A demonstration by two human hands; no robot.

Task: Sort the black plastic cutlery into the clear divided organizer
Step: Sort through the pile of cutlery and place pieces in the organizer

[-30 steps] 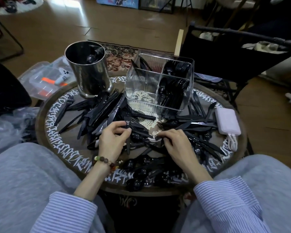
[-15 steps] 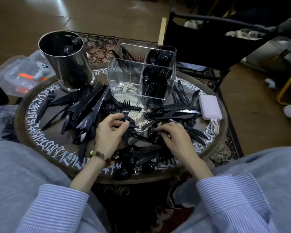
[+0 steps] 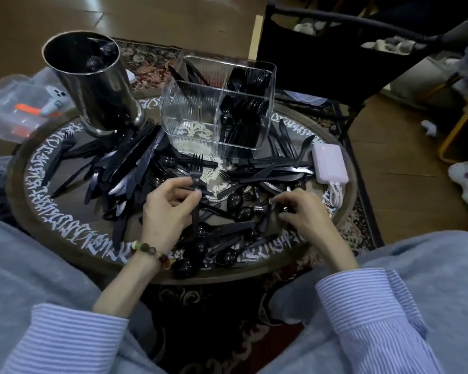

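Observation:
Black plastic cutlery (image 3: 125, 168) lies scattered in heaps over a round table (image 3: 38, 201). The clear divided organizer (image 3: 197, 103) stands at the table's back middle; its right compartments hold several black forks and spoons, its front left one shows only the table's pattern. My left hand (image 3: 168, 211) pinches a black fork (image 3: 196, 168) by the handle, tines pointing away toward the organizer. My right hand (image 3: 303, 211) rests curled on the pile at the right, fingertips closing on a small black piece that I cannot identify.
A tall shiny metal cup (image 3: 92, 82) stands at the back left with some cutlery inside. A pink power bank (image 3: 330, 166) with a white cable lies at the table's right edge. A black chair (image 3: 322, 58) stands behind the table. A plastic bag (image 3: 16, 103) lies left.
My left hand has raised the fork a little, and its tines now show clearly above the fingers. My right hand has shifted slightly right in the pile. The camera has tilted down and left.

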